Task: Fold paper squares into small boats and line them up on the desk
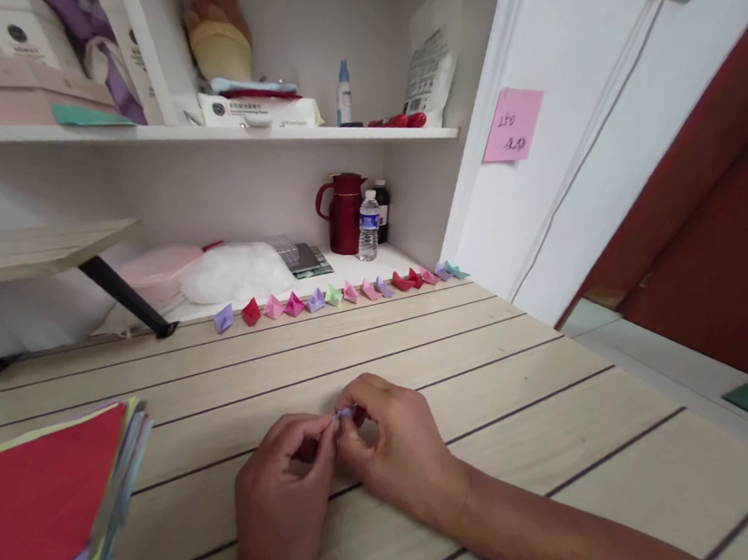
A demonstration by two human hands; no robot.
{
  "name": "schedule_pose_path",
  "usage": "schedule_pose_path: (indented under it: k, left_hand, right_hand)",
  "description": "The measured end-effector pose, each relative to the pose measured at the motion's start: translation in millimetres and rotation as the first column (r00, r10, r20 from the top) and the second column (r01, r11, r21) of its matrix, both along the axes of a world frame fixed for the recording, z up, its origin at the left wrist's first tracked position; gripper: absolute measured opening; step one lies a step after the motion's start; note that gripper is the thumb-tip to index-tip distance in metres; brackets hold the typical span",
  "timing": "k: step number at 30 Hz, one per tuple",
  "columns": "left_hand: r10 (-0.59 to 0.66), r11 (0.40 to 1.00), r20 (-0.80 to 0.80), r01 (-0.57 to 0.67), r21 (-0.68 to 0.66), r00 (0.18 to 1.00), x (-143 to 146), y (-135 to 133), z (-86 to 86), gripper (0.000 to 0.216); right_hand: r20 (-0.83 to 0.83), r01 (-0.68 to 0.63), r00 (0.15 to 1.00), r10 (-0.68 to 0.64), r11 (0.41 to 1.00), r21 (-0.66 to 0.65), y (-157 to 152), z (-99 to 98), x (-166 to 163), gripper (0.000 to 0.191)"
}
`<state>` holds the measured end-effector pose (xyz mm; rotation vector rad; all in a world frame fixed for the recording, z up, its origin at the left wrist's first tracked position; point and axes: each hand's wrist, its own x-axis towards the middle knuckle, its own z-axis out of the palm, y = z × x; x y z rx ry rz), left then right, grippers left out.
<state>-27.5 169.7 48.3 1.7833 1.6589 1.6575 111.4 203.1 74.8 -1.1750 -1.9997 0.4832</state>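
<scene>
Light wooden desk (pixel 535 404) against a white shelf unit, red door off to the right. Both hands meet low at centre over the desk: left hand (pixel 285 493) and right hand (pixel 389 451) pinch a small lilac folded paper (pixel 345 413) between fingertips, mostly hidden, just above the surface. Beyond the hands, a row of folded paper pieces (pixel 339 294) lines the desk's far edge. Left of the left hand, a stack of coloured paper (pixel 44 495), red on top. Farther back, red jug (pixel 344 213) and water bottle (pixel 369 226).
</scene>
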Motion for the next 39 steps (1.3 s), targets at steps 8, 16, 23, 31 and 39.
schedule_pose_path:
  k: [8,16,23,31,39]
  left_hand:
    - [-0.020,0.998,0.020,0.021,-0.066,1.000,0,1,1.5,0.012]
    - [0.085,0.992,-0.028,-0.087,-0.092,0.996,0,0,-2.2,0.013]
    - [0.087,0.957,0.159,-0.039,-0.287,0.983,-1,2,-3.4,0.023]
    - [0.126,0.953,0.166,-0.073,-0.294,0.978,-4,6,-5.5,0.025]
    - [0.070,0.987,0.073,-0.058,-0.149,0.995,-4,3,-10.6,0.011]
  right_hand:
    - [0.032,-0.012,0.999,0.012,1.000,0.002,0,-1.7,1,0.010]
    - [0.064,0.015,0.998,-0.017,0.999,0.034,-1,-1.6,0,0.013]
    - [-0.052,-0.049,0.998,0.046,0.996,-0.074,4,-0.8,1,0.008]
    - [-0.169,-0.126,0.981,0.095,0.976,-0.180,10,-6.8,3,0.008]
    - [-0.184,-0.156,0.974,0.134,0.982,-0.106,10,-9.2,2,0.017]
